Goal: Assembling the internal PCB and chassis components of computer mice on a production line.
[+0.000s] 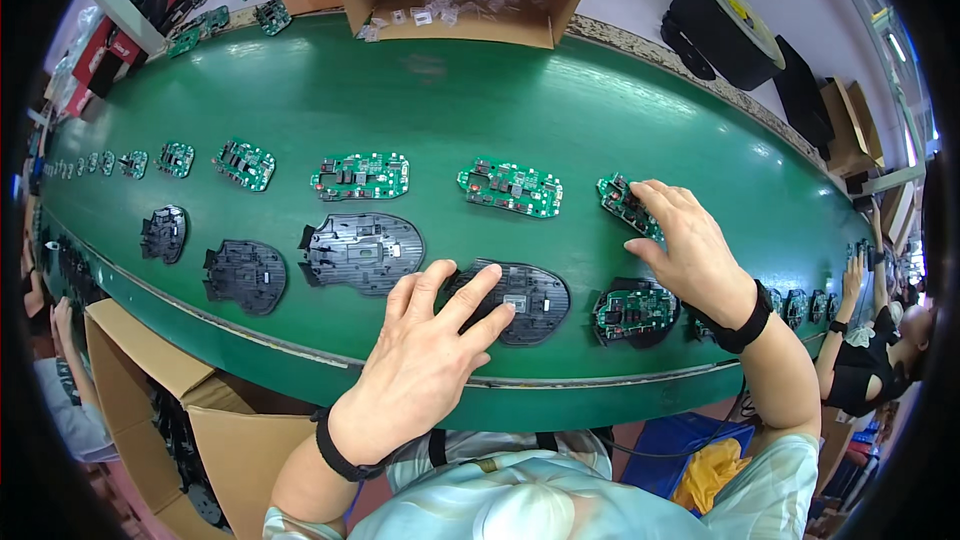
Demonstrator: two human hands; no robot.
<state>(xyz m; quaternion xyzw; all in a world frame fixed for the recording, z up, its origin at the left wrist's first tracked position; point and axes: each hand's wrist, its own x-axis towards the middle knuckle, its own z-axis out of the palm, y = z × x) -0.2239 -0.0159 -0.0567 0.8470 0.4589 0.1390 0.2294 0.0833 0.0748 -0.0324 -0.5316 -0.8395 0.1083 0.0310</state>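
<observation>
My left hand [425, 355] is spread over a black plastic mouse-shaped shell [540, 302], with its fingertips touching the shell's left part. On the right, my right hand [690, 245] has its thumb and fingers around a green circuit board [622, 202], hiding its right end. Just below that hand lies another shell with a green board [635, 312] sitting on it. Left of the held board is a loose circuit board [512, 188], flat on the belt. A ribbed black shell [365, 252] lies just left of my left hand.
Along the green belt [430, 105] run a row of boards [360, 177] and a row of shells [245, 277]. An open carton [455, 32] of small clear parts stands at the far edge; another carton [250, 450] is at lower left. Co-workers' hands [853, 275] show at both sides.
</observation>
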